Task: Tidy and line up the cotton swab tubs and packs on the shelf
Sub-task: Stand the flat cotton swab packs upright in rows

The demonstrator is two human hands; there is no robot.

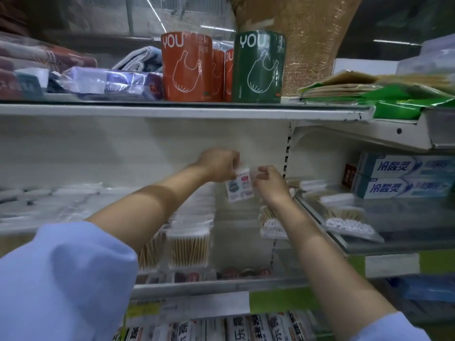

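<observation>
A small cotton swab pack with a white printed label hangs in the air near the back of the middle shelf. My left hand pinches its top left corner and my right hand pinches its top right edge. Below my left forearm a row of clear swab packs with wooden sticks stands on the shelf. Another swab pack lies under my right wrist, partly hidden. More swab packs lie flat on the glass shelf to the right.
Orange and green bag rolls stand on the top shelf, with wrapped textiles to their left. Toothpaste boxes are stacked at the right. White packs fill the left of the middle shelf. Printed packs line the shelf below.
</observation>
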